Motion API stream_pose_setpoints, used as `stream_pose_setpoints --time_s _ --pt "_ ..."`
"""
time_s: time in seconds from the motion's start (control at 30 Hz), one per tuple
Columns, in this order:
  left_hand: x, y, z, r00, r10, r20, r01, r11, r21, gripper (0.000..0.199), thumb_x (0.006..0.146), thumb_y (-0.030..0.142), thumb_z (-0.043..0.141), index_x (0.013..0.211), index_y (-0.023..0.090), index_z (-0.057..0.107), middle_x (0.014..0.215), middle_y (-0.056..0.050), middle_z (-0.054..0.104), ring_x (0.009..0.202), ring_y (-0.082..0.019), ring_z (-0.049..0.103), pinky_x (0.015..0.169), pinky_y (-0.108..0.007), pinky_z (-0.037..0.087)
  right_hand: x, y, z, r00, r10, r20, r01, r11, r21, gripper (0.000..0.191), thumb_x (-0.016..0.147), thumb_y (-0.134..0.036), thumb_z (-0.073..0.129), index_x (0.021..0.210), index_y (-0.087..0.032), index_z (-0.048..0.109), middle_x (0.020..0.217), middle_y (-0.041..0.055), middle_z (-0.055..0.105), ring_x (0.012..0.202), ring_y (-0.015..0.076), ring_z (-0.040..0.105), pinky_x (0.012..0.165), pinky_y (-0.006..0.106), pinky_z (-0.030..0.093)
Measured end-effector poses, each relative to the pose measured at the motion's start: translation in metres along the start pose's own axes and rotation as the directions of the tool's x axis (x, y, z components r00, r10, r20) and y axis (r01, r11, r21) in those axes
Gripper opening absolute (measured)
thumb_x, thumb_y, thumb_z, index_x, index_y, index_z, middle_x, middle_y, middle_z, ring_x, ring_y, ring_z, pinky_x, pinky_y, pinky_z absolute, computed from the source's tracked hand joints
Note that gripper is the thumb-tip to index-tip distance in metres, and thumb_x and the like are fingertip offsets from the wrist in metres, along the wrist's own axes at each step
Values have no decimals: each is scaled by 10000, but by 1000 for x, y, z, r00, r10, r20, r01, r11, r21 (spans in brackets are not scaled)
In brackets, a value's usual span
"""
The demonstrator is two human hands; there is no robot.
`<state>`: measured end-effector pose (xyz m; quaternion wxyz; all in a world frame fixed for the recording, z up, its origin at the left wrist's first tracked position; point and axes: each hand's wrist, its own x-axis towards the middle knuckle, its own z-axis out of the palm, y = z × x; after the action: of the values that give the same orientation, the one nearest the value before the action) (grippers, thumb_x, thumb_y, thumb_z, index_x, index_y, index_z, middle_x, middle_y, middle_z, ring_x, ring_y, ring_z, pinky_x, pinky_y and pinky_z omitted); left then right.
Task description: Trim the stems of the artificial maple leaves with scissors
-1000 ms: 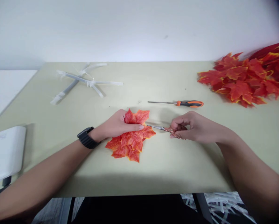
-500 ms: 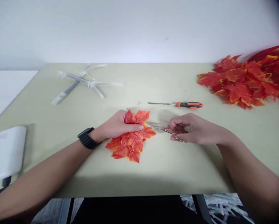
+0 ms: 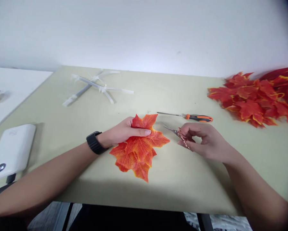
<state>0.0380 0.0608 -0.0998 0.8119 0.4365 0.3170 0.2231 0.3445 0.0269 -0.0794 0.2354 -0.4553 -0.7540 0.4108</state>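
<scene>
My left hand [image 3: 129, 131] is closed on several orange-red artificial maple leaves [image 3: 140, 150], its thumb pressed flat across the top one. The fingers beneath the leaves are hidden. Small scissors [image 3: 179, 134] with copper-coloured handles sit in my right hand [image 3: 199, 139], thumb and fingers at the loops. Their blades point up and left, apart from the leaves' right edge. Just beyond the scissors lies a screwdriver [image 3: 199, 118] with an orange and black handle.
A heap of red maple leaves [image 3: 252, 99] lies at the back right. Pale taped sticks [image 3: 86, 86] rest crossed at the back left of the table [image 3: 168, 195]. A white power bank [image 3: 15, 149] with a cable stands at the left, near a white surface [image 3: 21, 81].
The scissors have drawn away from the leaves, and their blades now tilt more upward. The held leaves have turned and spread a little. My view has shifted slightly to the left.
</scene>
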Motion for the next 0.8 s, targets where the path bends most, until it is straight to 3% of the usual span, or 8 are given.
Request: stream_pose_setpoints --time_s 0.23,0.47,0.63,0.8 --pt "-1 0 1 993 -16 113 14 1000 14 194 854 323 836 931 156 775 938 -62 783 795 -159 754 722 -255 625 -1 0 12 995 -99 -20 98 995 -16 116 905 -222 702 857 -231 597 822 2 610 625 112 507 564 275 450" --pt "1 -2 -2 986 0 166 -24 990 142 186 864 325 821 825 149 777 824 -41 759 708 -123 693 653 -215 574 -2 -2 17 994 -103 32 105 993 -61 54 915 -232 699 903 -239 647 824 4 642 605 110 487 540 265 442" --pt "2 -3 -1 969 -12 246 -28 987 159 173 901 307 789 833 148 784 824 -28 754 679 -93 659 599 -176 517 0 -3 22 992 -115 47 118 990 -72 70 904 -223 693 944 -237 637 871 10 651 623 107 490 533 241 455" --pt "3 -3 -1 967 -4 254 -34 989 146 141 913 269 776 823 161 789 813 -9 746 664 -74 635 619 -170 518 0 -6 23 992 -103 78 109 991 -77 95 886 -236 696 958 -230 635 890 17 656 625 112 496 541 251 464"
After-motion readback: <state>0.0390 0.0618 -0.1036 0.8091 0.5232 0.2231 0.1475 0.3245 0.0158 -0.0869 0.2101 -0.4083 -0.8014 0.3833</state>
